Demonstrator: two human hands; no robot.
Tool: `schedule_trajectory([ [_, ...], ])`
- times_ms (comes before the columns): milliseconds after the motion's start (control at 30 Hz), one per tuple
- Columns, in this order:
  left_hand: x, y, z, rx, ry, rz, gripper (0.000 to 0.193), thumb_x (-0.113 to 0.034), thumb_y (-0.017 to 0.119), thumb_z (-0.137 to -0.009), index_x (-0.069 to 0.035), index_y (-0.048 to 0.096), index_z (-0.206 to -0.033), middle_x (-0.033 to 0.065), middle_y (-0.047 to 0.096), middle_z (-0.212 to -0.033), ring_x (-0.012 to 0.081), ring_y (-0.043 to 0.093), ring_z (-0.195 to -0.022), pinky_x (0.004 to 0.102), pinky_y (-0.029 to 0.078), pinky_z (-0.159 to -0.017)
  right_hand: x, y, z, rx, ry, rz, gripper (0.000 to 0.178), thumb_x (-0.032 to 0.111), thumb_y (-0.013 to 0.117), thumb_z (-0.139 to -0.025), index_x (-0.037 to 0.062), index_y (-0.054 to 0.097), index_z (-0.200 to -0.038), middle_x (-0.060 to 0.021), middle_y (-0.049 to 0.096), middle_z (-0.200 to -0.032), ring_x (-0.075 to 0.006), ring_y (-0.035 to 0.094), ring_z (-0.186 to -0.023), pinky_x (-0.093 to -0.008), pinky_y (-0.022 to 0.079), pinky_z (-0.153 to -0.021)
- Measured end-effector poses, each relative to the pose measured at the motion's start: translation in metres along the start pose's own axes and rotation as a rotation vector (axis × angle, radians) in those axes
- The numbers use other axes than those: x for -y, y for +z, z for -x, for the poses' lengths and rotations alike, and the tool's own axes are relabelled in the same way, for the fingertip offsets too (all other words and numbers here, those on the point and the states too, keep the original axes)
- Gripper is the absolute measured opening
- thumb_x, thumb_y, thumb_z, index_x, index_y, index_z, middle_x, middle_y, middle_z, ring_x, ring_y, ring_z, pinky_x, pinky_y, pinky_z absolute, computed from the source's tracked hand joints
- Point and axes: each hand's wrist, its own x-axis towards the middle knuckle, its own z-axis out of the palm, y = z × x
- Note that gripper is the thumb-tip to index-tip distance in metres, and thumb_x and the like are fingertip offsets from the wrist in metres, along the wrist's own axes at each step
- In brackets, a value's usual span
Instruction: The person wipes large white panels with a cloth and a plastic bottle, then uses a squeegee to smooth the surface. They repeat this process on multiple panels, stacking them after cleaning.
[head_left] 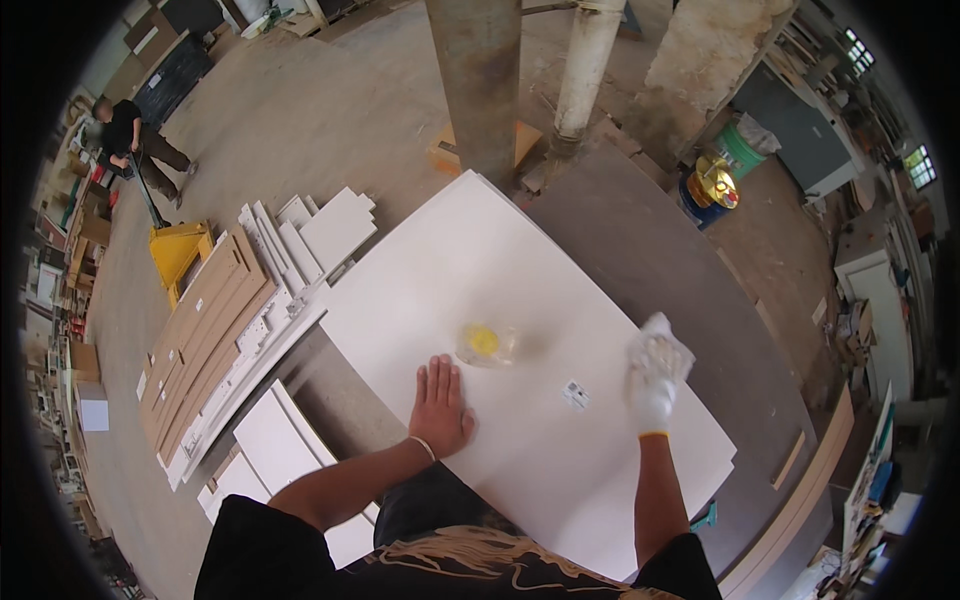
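Note:
A large white panel lies in front of me, a small printed label stuck on its face. My bare left hand rests flat near the panel's left edge, fingers stretched out. At the right edge, my right hand, in a white glove with a yellow cuff, grips a crumpled white cloth. The glove and cloth blend together, so the fingers are only partly made out. Between my hands and a little farther off stands a clear plastic container with a yellow spot, just beyond my left fingertips.
Brown and white boards are stacked on the left by a yellow pallet jack, whose handle a person holds. A steel column rises beyond the panel. A grey-brown board extends right, near a metal tin and green bucket.

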Motion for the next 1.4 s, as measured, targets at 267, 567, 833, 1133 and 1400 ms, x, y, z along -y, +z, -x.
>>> schedule_trajectory([
  [267, 0.002, -0.002, 0.003, 0.052, 0.008, 0.048, 0.08, -0.037, 0.057, -0.093, 0.017, 0.041, -0.15, 0.0395, 0.03, -0.164, 0.0546, 0.023, -0.157, 0.0668, 0.017, -0.129, 0.235, 0.128, -0.216, 0.074, -0.504, 0.091, 0.054, 0.029, 0.058, -0.099, 0.0074, 0.059, -0.148, -0.019, 0.053, -0.158, -0.035, 0.044, -0.149, -0.0488, 0.029, -0.125],
  [567, 0.027, -0.027, -0.01, 0.193, 0.115, 0.159, 0.075, -0.038, 0.066, -0.092, 0.006, 0.049, -0.15, 0.0288, 0.041, -0.162, 0.0449, 0.035, -0.154, 0.0656, 0.023, -0.126, 0.224, 0.126, -0.233, 0.13, -0.786, 0.034, 0.043, 0.019, 0.056, -0.105, 0.0087, 0.062, -0.146, -0.0165, 0.053, -0.159, -0.0367, 0.042, -0.152, -0.0492, 0.031, -0.126],
  [833, 0.114, -0.049, -0.03, 0.014, 0.074, 0.039, 0.078, -0.039, 0.068, -0.091, 0.004, 0.047, -0.153, 0.0248, 0.036, -0.168, 0.0423, 0.029, -0.158, 0.0729, 0.021, -0.124, 0.002, -0.042, 0.016, -0.205, 0.563, -0.168, 0.032, 0.021, 0.049, -0.108, 0.0035, 0.061, -0.133, -0.0071, 0.057, -0.128, -0.0183, 0.052, -0.116, -0.0316, 0.044, -0.096],
  [1133, 0.115, -0.043, -0.029, 0.078, 0.115, 0.045, 0.078, -0.039, 0.061, -0.093, 0.008, 0.045, -0.153, 0.0295, 0.033, -0.168, 0.0464, 0.025, -0.159, 0.0742, 0.018, -0.124, 0.16, 0.083, -0.183, 0.16, -0.582, 0.349, 0.021, 0.021, 0.064, -0.096, 0.0048, 0.07, -0.107, -0.0178, 0.071, -0.106, -0.0338, 0.066, -0.114, -0.0491, 0.049, -0.101],
  [1400, 0.113, -0.039, -0.026, 0.053, 0.109, 0.072, 0.074, -0.038, 0.057, -0.096, 0.005, 0.044, -0.155, 0.0274, 0.034, -0.168, 0.0433, 0.027, -0.16, 0.07, 0.019, -0.126, 0.37, 0.154, -0.23, 0.525, -0.613, 0.151, 0.041, 0.027, 0.062, -0.097, 0.0083, 0.067, -0.133, -0.0153, 0.06, -0.147, -0.0294, 0.047, -0.146, -0.047, 0.032, -0.126],
])
